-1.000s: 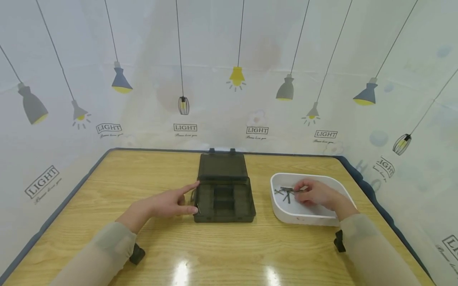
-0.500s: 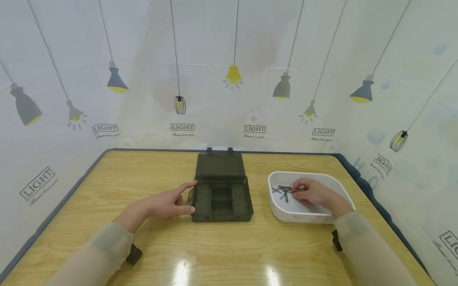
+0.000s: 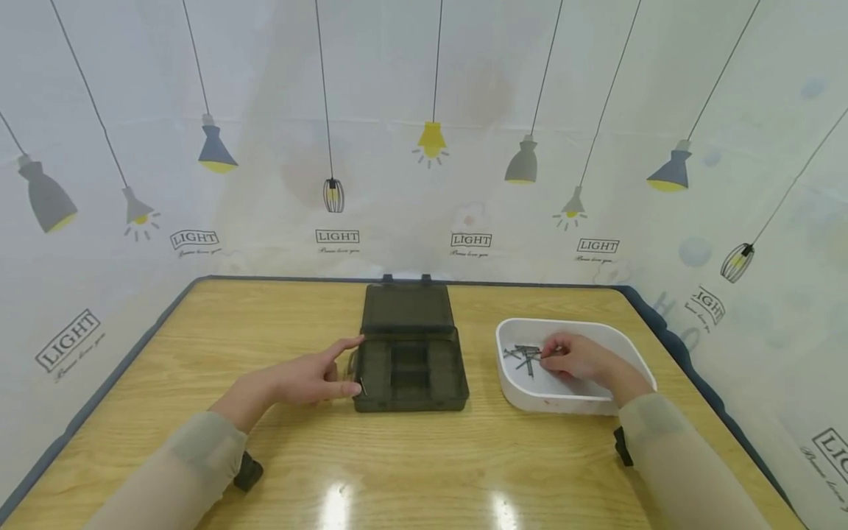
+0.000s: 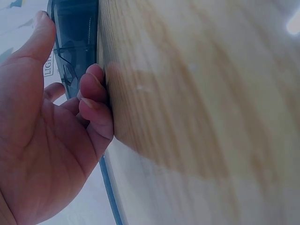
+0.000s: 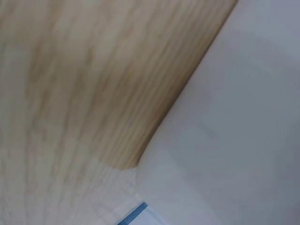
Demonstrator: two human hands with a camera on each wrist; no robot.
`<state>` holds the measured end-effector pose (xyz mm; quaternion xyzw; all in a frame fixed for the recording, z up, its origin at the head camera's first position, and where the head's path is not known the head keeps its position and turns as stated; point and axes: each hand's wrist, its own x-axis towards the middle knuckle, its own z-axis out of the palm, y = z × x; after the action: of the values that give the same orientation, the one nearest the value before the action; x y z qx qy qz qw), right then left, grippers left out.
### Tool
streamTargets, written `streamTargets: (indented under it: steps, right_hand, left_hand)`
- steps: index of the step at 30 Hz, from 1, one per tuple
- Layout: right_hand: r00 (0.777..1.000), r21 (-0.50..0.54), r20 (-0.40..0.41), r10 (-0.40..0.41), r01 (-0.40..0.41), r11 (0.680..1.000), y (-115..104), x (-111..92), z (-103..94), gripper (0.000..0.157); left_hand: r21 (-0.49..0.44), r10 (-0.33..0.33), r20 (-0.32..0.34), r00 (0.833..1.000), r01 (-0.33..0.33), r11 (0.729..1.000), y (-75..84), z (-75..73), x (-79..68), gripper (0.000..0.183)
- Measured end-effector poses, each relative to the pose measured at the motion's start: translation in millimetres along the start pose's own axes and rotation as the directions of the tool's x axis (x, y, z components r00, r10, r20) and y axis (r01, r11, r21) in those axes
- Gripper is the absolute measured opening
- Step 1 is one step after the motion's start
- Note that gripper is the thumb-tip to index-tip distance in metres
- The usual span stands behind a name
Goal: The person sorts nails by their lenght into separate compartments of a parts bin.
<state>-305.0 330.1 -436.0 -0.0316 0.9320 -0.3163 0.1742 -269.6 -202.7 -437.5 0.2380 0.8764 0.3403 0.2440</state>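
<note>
A dark translucent plastic box [image 3: 411, 401] lies with its lid [image 3: 407, 305] folded back. My left hand [image 3: 298, 379] is at the box's left side, index finger stretched to the back corner and thumb on the front left rim. The left wrist view shows the other fingers loosely bent beside the box's wall. One small screw [image 3: 363, 386] is inside the box by the thumb. My right hand [image 3: 579, 361] reaches into a white tray [image 3: 563, 403], thumb and fingers curled together at the end of a screw in a small pile of screws [image 3: 526, 352]. The fingers partly hide it.
The box and tray stand apart on a wooden table [image 3: 424, 456]. Inside the box, dividers [image 3: 411, 368] form compartments. A patterned cloth [image 3: 424, 199] hangs behind the table. In the right wrist view, the tray's outer wall [image 5: 225, 117] fills the right side.
Both hands stay about where they were; my right fingers shift slightly among the screws, and some screws lie a little differently. The head view has shifted slightly.
</note>
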Motion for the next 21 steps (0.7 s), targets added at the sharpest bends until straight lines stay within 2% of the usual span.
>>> streamTargets:
  steps: [11, 21]
  right_hand:
    - [1.0, -0.039, 0.002, 0.014, -0.014, 0.999, -2.9, 0.1, 0.3, 0.018]
    - [1.0, -0.055, 0.008, -0.025, 0.026, 0.998, -2.1, -1.6, -3.3, 0.019]
  left_hand:
    - [0.001, 0.006, 0.0, 1.0, -0.006, 1.0, 1.2, -1.7, -2.5, 0.1]
    - [0.015, 0.005, -0.015, 1.0, -0.005, 1.0, -0.3, -0.9, -2.1, 0.101]
